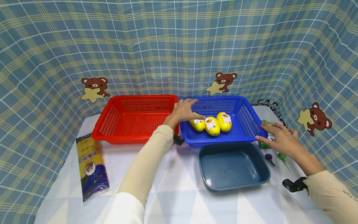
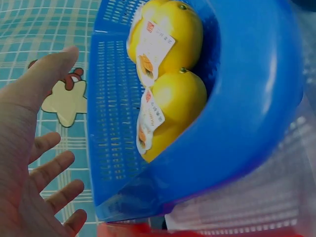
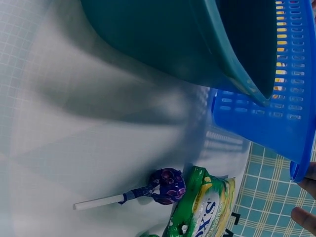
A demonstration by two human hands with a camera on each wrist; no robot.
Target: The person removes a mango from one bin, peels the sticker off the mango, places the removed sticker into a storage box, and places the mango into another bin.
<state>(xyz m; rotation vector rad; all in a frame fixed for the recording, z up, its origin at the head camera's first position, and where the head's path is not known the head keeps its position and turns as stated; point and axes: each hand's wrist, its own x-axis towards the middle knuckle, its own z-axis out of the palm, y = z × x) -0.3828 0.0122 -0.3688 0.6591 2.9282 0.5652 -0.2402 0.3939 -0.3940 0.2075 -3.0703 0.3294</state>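
Note:
Three yellow oval fruits (image 1: 212,126) with white labels sit together in the left part of a blue plastic basket (image 1: 243,124). My left hand (image 1: 183,111) hovers over the basket's left end with fingers spread and nothing in them. In the left wrist view its thumb and fingers (image 2: 59,190) stand apart from the fruits. Over the basket's right end is my right hand (image 1: 283,140), fingers extended, thumb at the rim. The right wrist view shows only its fingertips (image 3: 305,221), close by the basket's corner.
A red basket (image 1: 137,124) stands left of the blue one. In front sits a dark grey-blue tub (image 1: 229,168). Beneath the right hand lie a green packet (image 3: 202,207), a purple lollipop (image 3: 168,186) and a green lollipop (image 1: 282,157). A yellow-blue pasta bag (image 1: 92,168) lies far left.

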